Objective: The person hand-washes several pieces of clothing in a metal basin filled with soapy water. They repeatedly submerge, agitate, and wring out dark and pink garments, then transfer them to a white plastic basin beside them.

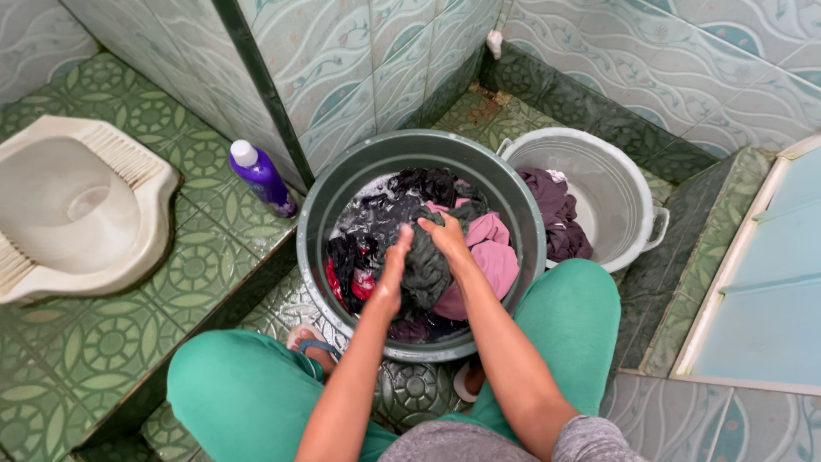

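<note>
While hands (pixel 419 257) grip dark cloth (pixel 425 272); basin (pixel 318 214) on green tile floor (pixel 197 265).

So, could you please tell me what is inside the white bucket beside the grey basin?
Inside the white bucket, dark maroon clothes lie heaped against its left wall. The rest looks bare; whatever lies beneath the heap is covered.

Wet cloth, smooth plastic and glazed tile under your hands.
Your left hand (pixel 392 272) and right hand (pixel 445 239) squeeze a dark green garment (pixel 425 272) of soaked, limp cloth in a matt grey-green plastic basin (pixel 318 214); the white plastic bucket (pixel 629 201) looks smooth, the purple bottle (pixel 262 178) glossy plastic, the floor tiles (pixel 103 342) glazed and patterned, the squat pan (pixel 77 205) smooth ceramic.
</note>
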